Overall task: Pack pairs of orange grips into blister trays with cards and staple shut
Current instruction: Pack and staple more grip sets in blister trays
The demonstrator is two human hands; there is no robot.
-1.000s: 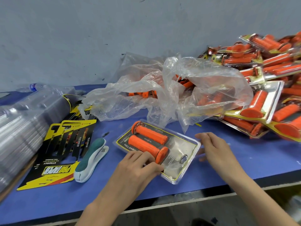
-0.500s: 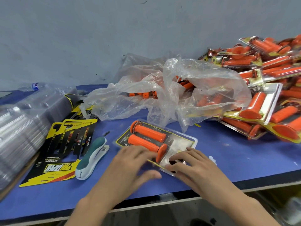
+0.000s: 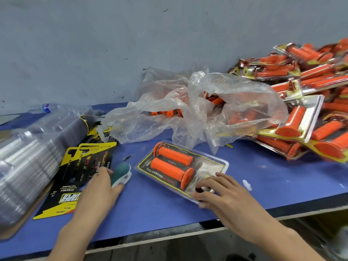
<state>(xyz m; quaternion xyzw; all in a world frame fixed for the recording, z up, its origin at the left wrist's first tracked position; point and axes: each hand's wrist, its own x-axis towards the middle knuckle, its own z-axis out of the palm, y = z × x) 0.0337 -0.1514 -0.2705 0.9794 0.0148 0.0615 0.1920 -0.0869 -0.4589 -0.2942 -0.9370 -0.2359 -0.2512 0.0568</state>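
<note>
The left hand (image 3: pixel 99 187) curls around the teal-and-white stapler (image 3: pixel 121 171) on the blue table (image 3: pixel 263 176). The right hand (image 3: pixel 224 198) lies spread on the near corner of the clear blister tray (image 3: pixel 212 164) holding two orange rubber grips (image 3: pixel 173 156).

Two orange grips (image 3: pixel 169 169) side-by-side in blister tray (image 3: pixel 213 165)

Item count, as I see it:
- Blister tray (image 3: pixel 216 163), near centre: one. It holds two orange grips, the far grip (image 3: pixel 174 156) and the near grip (image 3: pixel 167 169).
- Stapler (image 3: pixel 120 173), left of it: one.
- Cards (image 3: pixel 88 159), further left: at least two; the full number cannot be read.
- Stack of clear trays (image 3: pixel 28 166), far left: one stack, too many to count.
- Plastic bag (image 3: pixel 207 102), far centre: one; the loose grips inside are uncountable.
- Pile of finished packs (image 3: pixel 310 110), right: one pile, too many to count.
- Bottle (image 3: pixel 47 108): one.
- My hands: two, left hand (image 3: pixel 99 191) and right hand (image 3: pixel 226 196).
</note>
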